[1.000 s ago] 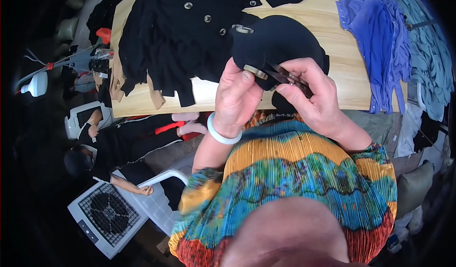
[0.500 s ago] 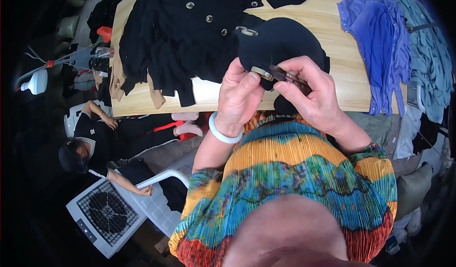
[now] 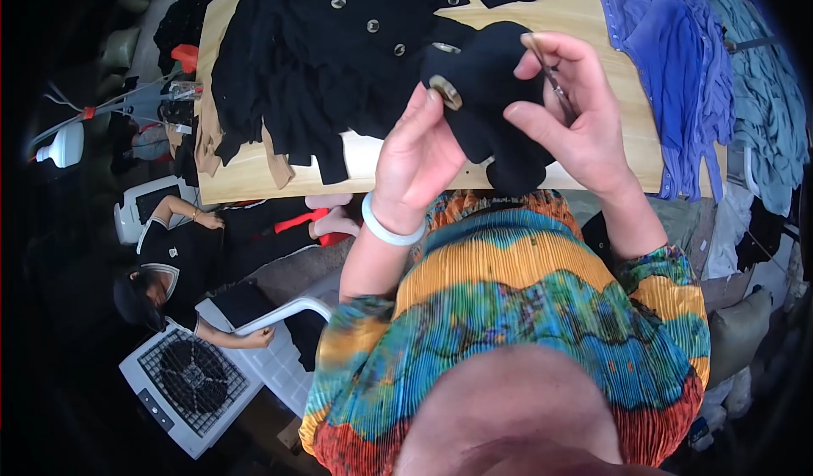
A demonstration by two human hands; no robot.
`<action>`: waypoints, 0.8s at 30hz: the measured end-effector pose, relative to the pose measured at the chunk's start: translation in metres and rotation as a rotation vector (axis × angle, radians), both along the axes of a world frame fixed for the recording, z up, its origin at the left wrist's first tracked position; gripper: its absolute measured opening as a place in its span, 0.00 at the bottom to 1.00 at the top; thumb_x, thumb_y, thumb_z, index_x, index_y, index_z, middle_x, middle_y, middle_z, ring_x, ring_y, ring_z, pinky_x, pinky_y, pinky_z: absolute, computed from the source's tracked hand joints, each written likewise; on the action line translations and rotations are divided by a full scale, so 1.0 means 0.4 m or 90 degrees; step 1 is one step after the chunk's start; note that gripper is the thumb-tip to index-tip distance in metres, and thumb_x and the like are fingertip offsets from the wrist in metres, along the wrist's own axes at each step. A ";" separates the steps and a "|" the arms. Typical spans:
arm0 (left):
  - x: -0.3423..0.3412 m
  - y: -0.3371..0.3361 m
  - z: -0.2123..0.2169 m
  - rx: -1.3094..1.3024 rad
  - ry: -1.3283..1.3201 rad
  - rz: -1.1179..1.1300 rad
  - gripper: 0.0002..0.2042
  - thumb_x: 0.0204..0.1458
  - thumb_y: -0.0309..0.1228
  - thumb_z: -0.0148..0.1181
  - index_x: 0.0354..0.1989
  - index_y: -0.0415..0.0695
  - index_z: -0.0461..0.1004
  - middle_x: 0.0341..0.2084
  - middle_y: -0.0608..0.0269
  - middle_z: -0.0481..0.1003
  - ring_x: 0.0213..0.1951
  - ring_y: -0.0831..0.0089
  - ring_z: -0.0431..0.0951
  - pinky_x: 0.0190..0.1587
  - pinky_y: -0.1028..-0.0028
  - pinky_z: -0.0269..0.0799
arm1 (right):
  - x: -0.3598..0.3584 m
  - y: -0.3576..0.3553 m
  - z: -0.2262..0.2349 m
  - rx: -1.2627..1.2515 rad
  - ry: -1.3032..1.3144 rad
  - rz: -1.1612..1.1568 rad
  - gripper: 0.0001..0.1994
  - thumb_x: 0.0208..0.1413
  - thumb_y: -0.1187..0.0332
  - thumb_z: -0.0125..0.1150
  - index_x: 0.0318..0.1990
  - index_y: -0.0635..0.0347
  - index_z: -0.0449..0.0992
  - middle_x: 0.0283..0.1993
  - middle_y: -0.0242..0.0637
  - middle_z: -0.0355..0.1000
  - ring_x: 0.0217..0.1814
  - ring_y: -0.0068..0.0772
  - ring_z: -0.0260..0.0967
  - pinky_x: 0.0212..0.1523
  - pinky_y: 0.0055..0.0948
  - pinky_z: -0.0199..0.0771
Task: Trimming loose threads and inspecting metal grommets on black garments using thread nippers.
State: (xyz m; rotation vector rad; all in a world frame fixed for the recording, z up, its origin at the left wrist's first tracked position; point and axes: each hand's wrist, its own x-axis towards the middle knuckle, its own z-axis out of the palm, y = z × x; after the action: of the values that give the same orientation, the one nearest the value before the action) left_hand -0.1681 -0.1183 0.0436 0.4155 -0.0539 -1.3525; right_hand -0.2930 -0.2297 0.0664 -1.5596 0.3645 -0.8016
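Observation:
My left hand [image 3: 417, 156], a pale bangle at its wrist, pinches the edge of a black knit garment [image 3: 495, 74] beside a large round button [image 3: 445, 93]. Another button [image 3: 446, 48] shows farther up the same edge. In my right hand [image 3: 584, 116] is a pair of thread snips [image 3: 555, 82], pointing away from me and apart from the button. Part of the snips is hidden by my fingers. More black knitwear with several buttons [image 3: 339, 2] is spread to the left on the table; whether it joins the held part, I cannot tell.
The wooden table [image 3: 627, 120] carries blue-purple garments [image 3: 677, 78] at the right, with grey-green ones [image 3: 762, 95] beyond. To the left, a person [image 3: 161, 264] in dark clothes sits near a white fan unit [image 3: 190, 383] and a white plastic chair [image 3: 288, 366].
My right hand has moved up and away from the button with the snips. My left hand has shifted slightly left, turning the held edge. The seated person's arm moved a little.

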 end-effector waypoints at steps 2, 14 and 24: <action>0.009 -0.006 0.006 0.037 0.033 0.009 0.15 0.54 0.28 0.44 0.50 0.43 0.61 0.49 0.61 0.64 0.52 0.68 0.63 0.55 0.67 0.57 | 0.003 -0.007 -0.034 -0.081 0.018 0.025 0.26 0.38 0.73 0.66 0.47 0.60 0.62 0.35 0.32 0.65 0.29 0.16 0.63 0.32 0.16 0.66; 0.001 -0.021 0.024 0.141 0.067 0.006 0.03 0.52 0.27 0.48 0.32 0.45 0.69 0.34 0.67 0.70 0.40 0.75 0.69 0.48 0.74 0.62 | 0.055 -0.003 -0.077 -0.137 0.032 -0.090 0.05 0.43 0.77 0.60 0.28 0.65 0.70 0.24 0.30 0.66 0.22 0.15 0.60 0.23 0.14 0.60; 0.021 -0.009 0.011 0.137 0.021 0.002 0.06 0.52 0.31 0.48 0.36 0.46 0.70 0.35 0.67 0.71 0.40 0.75 0.68 0.47 0.74 0.62 | 0.038 0.045 -0.106 -0.013 0.143 0.066 0.16 0.45 0.74 0.60 0.41 0.63 0.64 0.32 0.35 0.69 0.33 0.18 0.67 0.34 0.18 0.68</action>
State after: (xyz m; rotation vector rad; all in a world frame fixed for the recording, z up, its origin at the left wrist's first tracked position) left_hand -0.1597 -0.1218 0.0478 0.5739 0.1212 -1.3670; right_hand -0.2779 -0.2115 0.0238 -1.6789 0.4345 -0.5530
